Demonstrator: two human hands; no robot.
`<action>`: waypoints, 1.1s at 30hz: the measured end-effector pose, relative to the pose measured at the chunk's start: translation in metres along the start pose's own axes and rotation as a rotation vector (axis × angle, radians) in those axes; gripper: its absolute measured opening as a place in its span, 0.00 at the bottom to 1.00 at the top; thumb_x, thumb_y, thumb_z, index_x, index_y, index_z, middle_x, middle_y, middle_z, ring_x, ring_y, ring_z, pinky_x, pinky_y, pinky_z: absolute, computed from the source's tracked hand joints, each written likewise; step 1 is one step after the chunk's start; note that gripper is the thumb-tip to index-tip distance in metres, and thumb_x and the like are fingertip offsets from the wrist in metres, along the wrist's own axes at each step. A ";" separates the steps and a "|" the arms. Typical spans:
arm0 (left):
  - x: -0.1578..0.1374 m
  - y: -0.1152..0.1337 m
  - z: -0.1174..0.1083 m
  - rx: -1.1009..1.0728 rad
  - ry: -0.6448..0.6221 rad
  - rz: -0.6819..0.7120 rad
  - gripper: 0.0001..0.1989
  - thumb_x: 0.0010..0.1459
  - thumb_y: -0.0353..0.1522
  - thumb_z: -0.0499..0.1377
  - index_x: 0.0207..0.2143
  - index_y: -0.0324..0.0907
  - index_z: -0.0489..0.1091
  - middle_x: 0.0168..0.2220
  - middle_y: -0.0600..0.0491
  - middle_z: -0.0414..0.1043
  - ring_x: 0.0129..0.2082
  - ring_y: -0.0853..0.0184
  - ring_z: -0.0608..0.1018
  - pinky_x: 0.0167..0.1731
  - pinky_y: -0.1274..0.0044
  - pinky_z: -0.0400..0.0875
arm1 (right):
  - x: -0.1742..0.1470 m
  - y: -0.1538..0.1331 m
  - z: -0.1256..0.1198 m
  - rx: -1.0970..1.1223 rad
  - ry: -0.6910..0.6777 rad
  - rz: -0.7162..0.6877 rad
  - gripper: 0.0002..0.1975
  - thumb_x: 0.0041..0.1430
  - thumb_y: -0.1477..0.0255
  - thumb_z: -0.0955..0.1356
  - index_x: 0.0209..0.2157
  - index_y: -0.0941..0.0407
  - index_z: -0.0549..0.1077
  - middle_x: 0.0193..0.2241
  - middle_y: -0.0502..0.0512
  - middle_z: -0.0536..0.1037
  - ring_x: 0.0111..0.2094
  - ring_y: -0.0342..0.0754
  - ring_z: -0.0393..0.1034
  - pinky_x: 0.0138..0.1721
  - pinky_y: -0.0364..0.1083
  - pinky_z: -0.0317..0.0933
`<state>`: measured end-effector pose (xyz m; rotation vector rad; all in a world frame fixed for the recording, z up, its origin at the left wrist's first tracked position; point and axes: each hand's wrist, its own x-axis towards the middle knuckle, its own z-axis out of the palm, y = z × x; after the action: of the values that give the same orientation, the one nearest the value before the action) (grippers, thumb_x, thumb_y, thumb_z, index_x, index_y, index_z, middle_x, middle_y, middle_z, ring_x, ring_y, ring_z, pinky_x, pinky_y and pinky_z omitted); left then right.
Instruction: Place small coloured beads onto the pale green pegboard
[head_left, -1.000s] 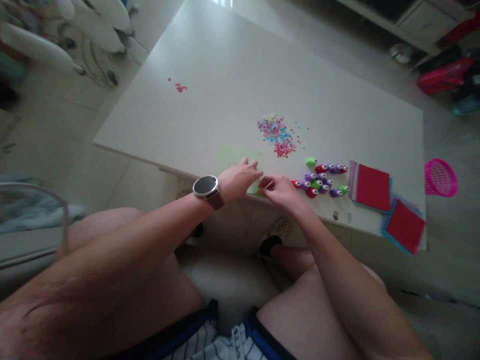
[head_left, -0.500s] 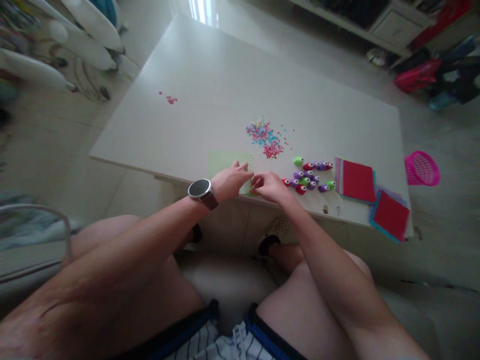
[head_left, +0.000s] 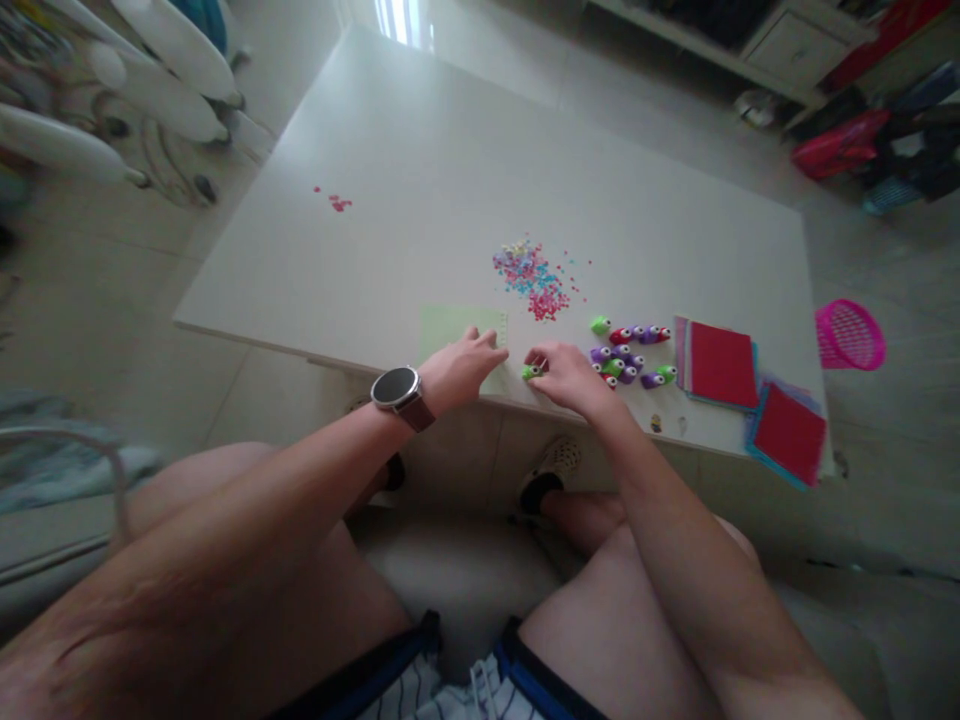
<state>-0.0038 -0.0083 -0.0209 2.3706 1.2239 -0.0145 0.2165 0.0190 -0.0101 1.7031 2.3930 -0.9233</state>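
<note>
At the near edge of the desk (head_left: 405, 180): a pale green sheet (head_left: 442, 328) lies flat, partly covered by the left hand (head_left: 459, 372). The sheet is taken as clock centre; 12 o'clock points away from the person.
Sheet border: a row of small marks runs along the 3 o'clock side.
Left hand: over the sheet, arm entering from 8 o'clock. Fingers spread; firmness of contact cannot be confirmed.
Wristwatch (head_left: 396, 388): on the left wrist, dark round face, brown strap.
Right hand (head_left: 568, 375): at 4 o'clock, beside the sheet. Fingers pinching the green eyed piece (head_left: 530, 373).
Green eyed piece: at 4 o'clock, apart from the sheet, body partly hidden by the fingers.
Loose eyed pieces (head_left: 613, 368): red, purple and green, grouped at 3 o'clock, just beyond the right hand.
Coloured bits (head_left: 547, 303): pink, blue, lilac and pale yellow, scattered at 2 o'clock.
Red bits (head_left: 339, 204): small cluster between 10 and 11 o'clock.
Sheet stacks (head_left: 724, 365): two, red uppermost, between 3 and 4 o'clock.
Small items (head_left: 656, 423): two, at 4 o'clock, near the desk edge; too small to identify.
Basket (head_left: 850, 335): pink, 3 o'clock, beyond the desk.
</note>
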 end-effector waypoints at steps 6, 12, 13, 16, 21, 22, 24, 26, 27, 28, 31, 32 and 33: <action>-0.002 -0.003 0.001 -0.027 0.015 -0.003 0.24 0.53 0.23 0.64 0.54 0.41 0.73 0.58 0.40 0.71 0.57 0.52 0.71 0.53 0.64 0.75 | -0.006 0.015 -0.010 -0.179 0.027 0.048 0.17 0.54 0.86 0.68 0.43 0.59 0.81 0.43 0.63 0.82 0.46 0.56 0.74 0.48 0.50 0.65; -0.002 -0.004 -0.001 0.000 0.018 -0.085 0.24 0.53 0.23 0.64 0.54 0.40 0.73 0.60 0.39 0.71 0.59 0.50 0.71 0.50 0.64 0.77 | -0.012 0.015 -0.012 -0.213 0.002 0.016 0.14 0.56 0.84 0.70 0.43 0.57 0.81 0.45 0.63 0.81 0.54 0.62 0.68 0.55 0.56 0.63; -0.002 -0.004 0.000 0.002 0.023 -0.093 0.23 0.53 0.23 0.65 0.53 0.41 0.73 0.59 0.40 0.71 0.58 0.50 0.71 0.49 0.65 0.78 | -0.012 0.013 -0.012 -0.167 0.002 0.004 0.15 0.56 0.83 0.70 0.44 0.56 0.80 0.45 0.62 0.81 0.54 0.62 0.68 0.55 0.56 0.63; 0.001 -0.007 0.003 0.003 0.061 -0.114 0.21 0.53 0.24 0.65 0.50 0.43 0.73 0.56 0.42 0.73 0.56 0.51 0.72 0.47 0.65 0.78 | -0.010 0.008 -0.009 -0.009 -0.047 -0.011 0.14 0.56 0.83 0.70 0.43 0.54 0.78 0.43 0.57 0.82 0.52 0.57 0.71 0.54 0.54 0.63; 0.003 -0.009 0.006 -0.003 0.087 -0.120 0.20 0.51 0.23 0.64 0.47 0.44 0.73 0.54 0.43 0.73 0.54 0.52 0.73 0.45 0.66 0.79 | -0.005 0.006 -0.004 0.155 -0.124 0.028 0.14 0.58 0.83 0.69 0.43 0.54 0.76 0.43 0.54 0.84 0.50 0.55 0.75 0.53 0.51 0.65; 0.003 -0.009 0.005 -0.004 0.087 -0.120 0.20 0.51 0.23 0.63 0.47 0.44 0.73 0.54 0.43 0.73 0.54 0.52 0.73 0.45 0.66 0.78 | -0.004 0.006 -0.004 0.158 -0.092 0.041 0.16 0.57 0.83 0.69 0.46 0.55 0.76 0.46 0.56 0.84 0.52 0.56 0.75 0.54 0.52 0.65; 0.002 -0.008 0.004 -0.005 0.084 -0.119 0.21 0.50 0.22 0.63 0.48 0.44 0.73 0.53 0.44 0.73 0.55 0.52 0.72 0.45 0.66 0.78 | -0.003 0.007 -0.005 0.112 0.047 0.067 0.20 0.56 0.82 0.69 0.51 0.55 0.76 0.54 0.60 0.81 0.58 0.60 0.72 0.57 0.56 0.64; 0.002 -0.007 0.002 -0.006 0.076 -0.124 0.22 0.51 0.22 0.63 0.49 0.44 0.73 0.54 0.43 0.73 0.55 0.52 0.72 0.45 0.66 0.79 | -0.002 0.008 -0.008 0.054 0.192 0.086 0.21 0.57 0.82 0.68 0.52 0.55 0.75 0.59 0.63 0.78 0.62 0.64 0.69 0.59 0.60 0.62; 0.002 -0.007 0.002 -0.007 0.069 -0.128 0.22 0.51 0.22 0.63 0.49 0.44 0.73 0.55 0.43 0.73 0.55 0.52 0.72 0.45 0.66 0.79 | -0.001 0.008 -0.009 0.042 0.233 0.096 0.20 0.58 0.81 0.68 0.51 0.55 0.76 0.59 0.63 0.78 0.62 0.64 0.69 0.59 0.62 0.62; 0.001 -0.006 0.001 -0.009 0.063 -0.132 0.22 0.51 0.22 0.63 0.49 0.43 0.73 0.55 0.43 0.72 0.56 0.52 0.72 0.45 0.66 0.79 | -0.001 0.008 -0.011 0.046 0.250 0.106 0.18 0.58 0.81 0.68 0.50 0.55 0.76 0.57 0.63 0.79 0.60 0.64 0.71 0.59 0.62 0.62; 0.002 -0.006 0.002 -0.009 0.064 -0.136 0.22 0.52 0.23 0.63 0.50 0.43 0.73 0.55 0.42 0.72 0.55 0.51 0.72 0.44 0.66 0.79 | -0.001 0.004 -0.015 0.103 0.190 0.136 0.14 0.59 0.82 0.67 0.44 0.55 0.76 0.48 0.59 0.83 0.54 0.59 0.76 0.59 0.59 0.61; 0.002 -0.006 0.002 -0.007 0.070 -0.135 0.22 0.51 0.23 0.63 0.49 0.44 0.73 0.54 0.43 0.73 0.55 0.52 0.72 0.44 0.66 0.79 | -0.002 0.002 -0.015 0.118 0.147 0.151 0.13 0.59 0.82 0.66 0.43 0.55 0.76 0.46 0.58 0.84 0.52 0.58 0.77 0.59 0.58 0.61; 0.002 -0.007 0.003 -0.006 0.078 -0.133 0.22 0.51 0.23 0.63 0.49 0.44 0.73 0.54 0.43 0.73 0.55 0.52 0.72 0.44 0.66 0.79 | -0.002 0.001 -0.015 0.125 0.095 0.163 0.13 0.59 0.82 0.66 0.43 0.55 0.76 0.44 0.57 0.85 0.50 0.57 0.78 0.58 0.58 0.61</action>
<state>-0.0071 -0.0047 -0.0264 2.2999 1.4152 0.0390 0.2219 0.0248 0.0023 1.9951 2.2522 -1.0075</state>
